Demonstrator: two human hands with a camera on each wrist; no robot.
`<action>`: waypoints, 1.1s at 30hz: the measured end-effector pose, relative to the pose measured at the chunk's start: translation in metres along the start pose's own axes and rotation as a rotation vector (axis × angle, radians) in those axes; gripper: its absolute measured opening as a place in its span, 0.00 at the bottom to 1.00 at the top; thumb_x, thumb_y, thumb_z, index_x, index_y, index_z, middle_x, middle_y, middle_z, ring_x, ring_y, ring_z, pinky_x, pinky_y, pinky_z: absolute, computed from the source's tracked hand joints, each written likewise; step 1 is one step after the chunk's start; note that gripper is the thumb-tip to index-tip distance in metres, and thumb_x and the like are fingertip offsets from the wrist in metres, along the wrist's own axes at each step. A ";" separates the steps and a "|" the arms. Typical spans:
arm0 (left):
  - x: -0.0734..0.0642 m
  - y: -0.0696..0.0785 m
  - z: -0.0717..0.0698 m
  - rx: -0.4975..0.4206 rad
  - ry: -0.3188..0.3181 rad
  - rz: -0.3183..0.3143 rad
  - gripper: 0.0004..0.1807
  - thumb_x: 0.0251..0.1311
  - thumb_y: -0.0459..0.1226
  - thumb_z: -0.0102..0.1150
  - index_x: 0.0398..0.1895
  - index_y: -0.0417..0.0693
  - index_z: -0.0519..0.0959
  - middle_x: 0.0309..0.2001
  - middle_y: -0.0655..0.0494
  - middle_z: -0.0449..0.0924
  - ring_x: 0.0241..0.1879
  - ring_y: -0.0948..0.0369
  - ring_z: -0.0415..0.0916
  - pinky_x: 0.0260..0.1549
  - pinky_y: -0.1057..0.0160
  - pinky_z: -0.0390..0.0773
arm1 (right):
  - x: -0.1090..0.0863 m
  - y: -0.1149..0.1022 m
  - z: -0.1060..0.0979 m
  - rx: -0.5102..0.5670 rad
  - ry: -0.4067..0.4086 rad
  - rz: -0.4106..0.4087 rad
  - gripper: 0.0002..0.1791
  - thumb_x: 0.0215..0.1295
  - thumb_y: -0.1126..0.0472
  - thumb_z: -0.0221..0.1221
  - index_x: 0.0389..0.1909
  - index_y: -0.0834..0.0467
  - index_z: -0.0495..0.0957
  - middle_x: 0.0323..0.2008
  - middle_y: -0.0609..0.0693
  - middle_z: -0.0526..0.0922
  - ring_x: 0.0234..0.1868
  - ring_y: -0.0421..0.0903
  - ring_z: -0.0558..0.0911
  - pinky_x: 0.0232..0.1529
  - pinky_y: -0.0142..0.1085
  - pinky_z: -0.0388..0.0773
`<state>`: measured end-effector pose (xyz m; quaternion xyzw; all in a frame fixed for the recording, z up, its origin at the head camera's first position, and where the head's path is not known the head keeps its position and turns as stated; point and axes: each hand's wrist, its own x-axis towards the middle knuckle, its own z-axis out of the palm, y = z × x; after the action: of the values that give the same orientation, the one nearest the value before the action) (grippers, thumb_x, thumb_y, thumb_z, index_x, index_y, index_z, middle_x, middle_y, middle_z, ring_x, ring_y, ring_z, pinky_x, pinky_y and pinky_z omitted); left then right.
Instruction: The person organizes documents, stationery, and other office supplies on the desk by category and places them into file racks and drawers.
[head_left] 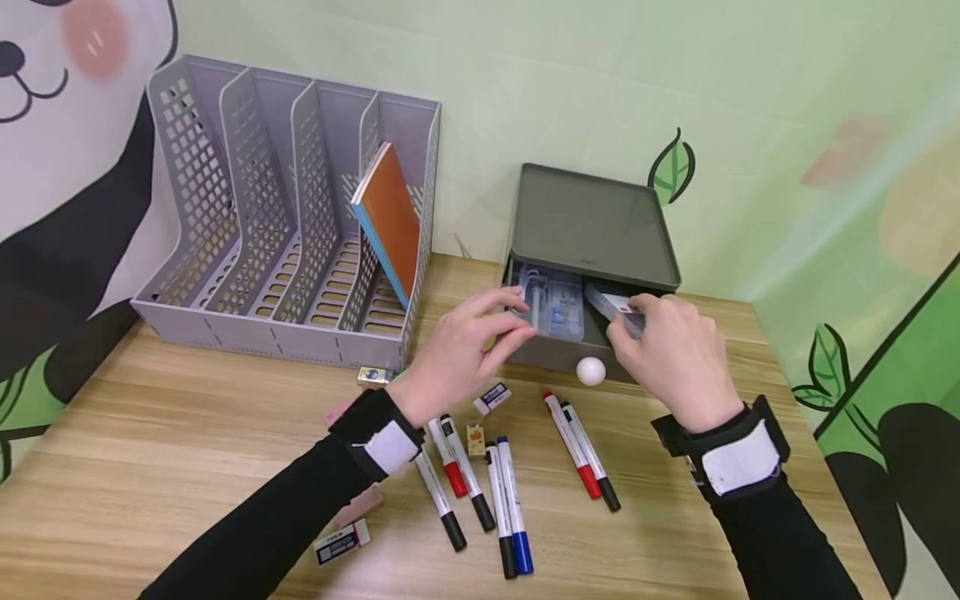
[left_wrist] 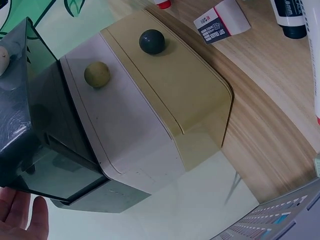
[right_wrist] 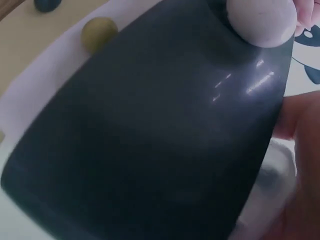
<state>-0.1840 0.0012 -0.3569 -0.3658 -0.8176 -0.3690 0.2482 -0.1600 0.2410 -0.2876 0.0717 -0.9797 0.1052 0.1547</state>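
Observation:
A dark drawer unit stands at the back right, its top drawer pulled out by a white knob-fronted face. Inside on the left lie clear plastic cases with small items in them. My right hand pinches another clear plastic case, tilted in the drawer's right part; the right wrist view shows see-through plastic beside the fingers. My left hand hovers at the drawer's front left corner, thumb and fingers apart with nothing between them. The white knob sits between the hands.
Several markers lie across the wooden table, with erasers and small boxes among them. At back left stands a grey file rack holding an orange and blue book. White and tan drawers sit below.

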 end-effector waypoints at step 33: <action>0.001 0.000 -0.002 0.001 -0.013 -0.020 0.18 0.71 0.45 0.51 0.35 0.44 0.87 0.52 0.50 0.81 0.63 0.55 0.73 0.52 0.61 0.77 | 0.010 -0.002 0.012 0.164 -0.194 -0.110 0.24 0.75 0.53 0.44 0.23 0.57 0.81 0.50 0.58 0.84 0.44 0.54 0.81 0.33 0.46 0.72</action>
<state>-0.1841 0.0006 -0.3550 -0.3599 -0.8230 -0.3687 0.2392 -0.1727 0.2352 -0.2950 0.1478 -0.9727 0.1690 0.0587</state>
